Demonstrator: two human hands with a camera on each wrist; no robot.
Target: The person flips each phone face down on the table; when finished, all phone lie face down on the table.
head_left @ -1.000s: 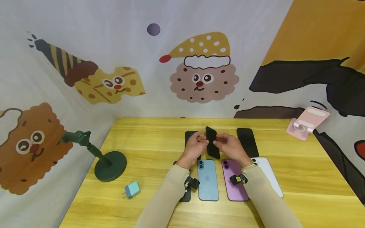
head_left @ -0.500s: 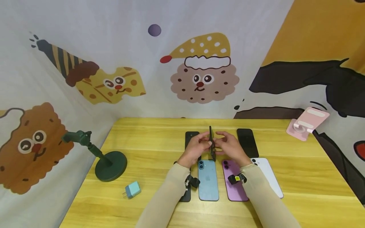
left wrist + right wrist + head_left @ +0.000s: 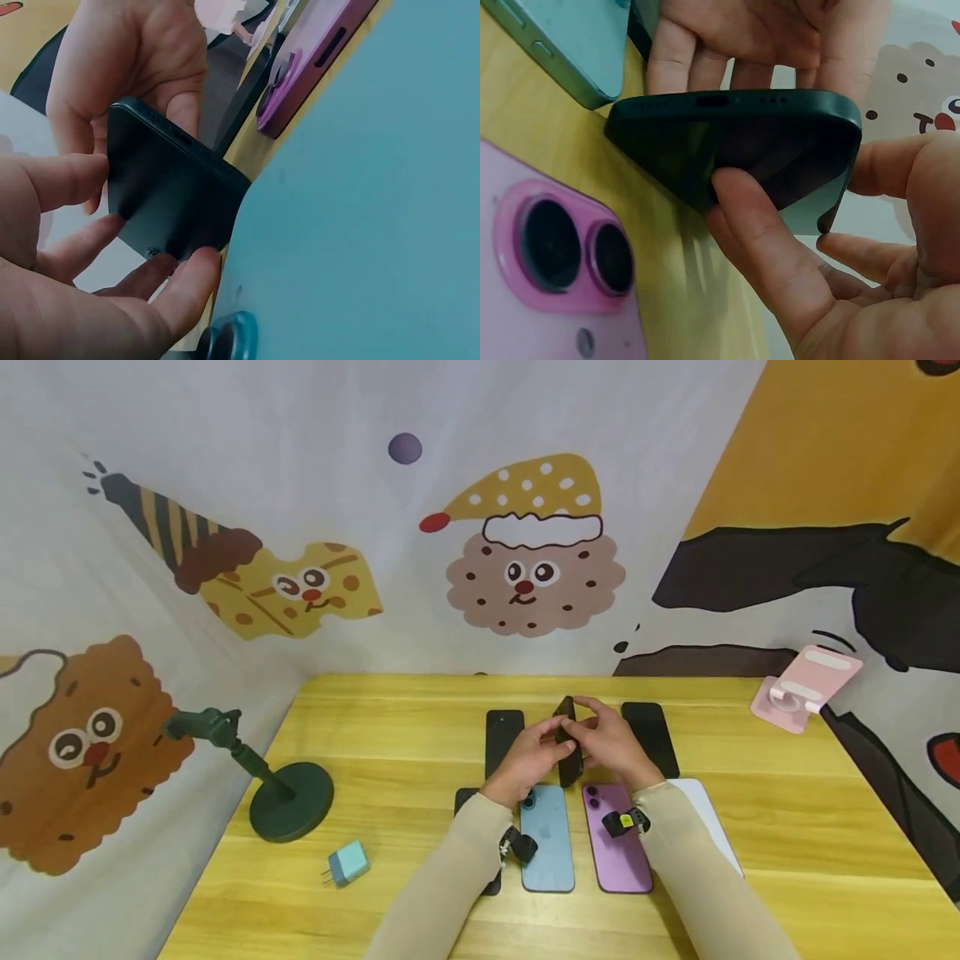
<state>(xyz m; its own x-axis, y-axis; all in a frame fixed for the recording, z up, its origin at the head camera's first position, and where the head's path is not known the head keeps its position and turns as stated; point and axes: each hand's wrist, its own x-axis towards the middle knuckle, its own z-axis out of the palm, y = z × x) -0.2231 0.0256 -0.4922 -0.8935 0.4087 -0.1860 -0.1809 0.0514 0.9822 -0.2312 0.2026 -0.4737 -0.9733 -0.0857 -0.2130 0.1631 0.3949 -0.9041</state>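
Near the middle of the table, both hands hold a dark smartphone tilted up on edge between them. My left hand spreads its thumb and fingers over the back and edges, as the left wrist view shows on the dark phone. From the other side my right hand holds it; in the right wrist view its thumb lies on the glossy screen and its fingers reach the side edge. A light blue phone and a purple phone lie just below the hands, camera sides up.
Dark phones lie at upper left, upper right and partly under the left sleeve. A white phone is half hidden by the right sleeve. Around stand a green lamp-like stand, a charger plug and a pink phone stand.
The dark phone has turned from screen-side showing, through edge-on, to its present slant and shifted slightly right. The left hand moved right with it; the right fingers moved onto its upper part.
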